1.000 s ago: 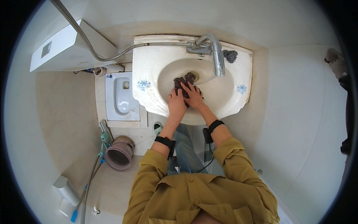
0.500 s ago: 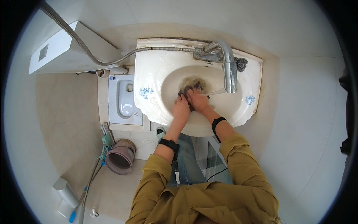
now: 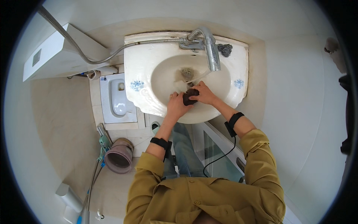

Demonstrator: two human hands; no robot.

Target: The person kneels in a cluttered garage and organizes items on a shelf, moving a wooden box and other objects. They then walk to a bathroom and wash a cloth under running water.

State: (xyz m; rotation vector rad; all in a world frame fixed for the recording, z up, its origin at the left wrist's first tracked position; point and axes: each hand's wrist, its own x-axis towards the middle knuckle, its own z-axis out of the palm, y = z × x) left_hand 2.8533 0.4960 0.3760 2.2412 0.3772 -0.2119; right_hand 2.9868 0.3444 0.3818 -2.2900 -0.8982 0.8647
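Note:
Both my hands are inside a white washbasin (image 3: 149, 71) with blue flower prints. My right hand (image 3: 204, 94) grips a dark brown scrubbing pad (image 3: 189, 97) against the basin's near inner wall. My left hand (image 3: 178, 105) rests beside it, fingers touching the pad and the basin. The drain (image 3: 187, 73) lies just beyond the hands, under a chrome tap (image 3: 209, 48) with water running from it. Both wrists wear black bands, with a black cable hanging from the right one.
A dark steel-wool ball (image 3: 225, 49) sits on the basin's rim right of the tap. A squat toilet pan (image 3: 117, 98) and a brown bucket (image 3: 119, 156) lie on the floor to the left. A white wall-mounted box (image 3: 48, 52) has a metal hose running to the tap.
My hands have drawn back from the drain toward the basin's near wall, carrying the pad. The view has shifted slightly.

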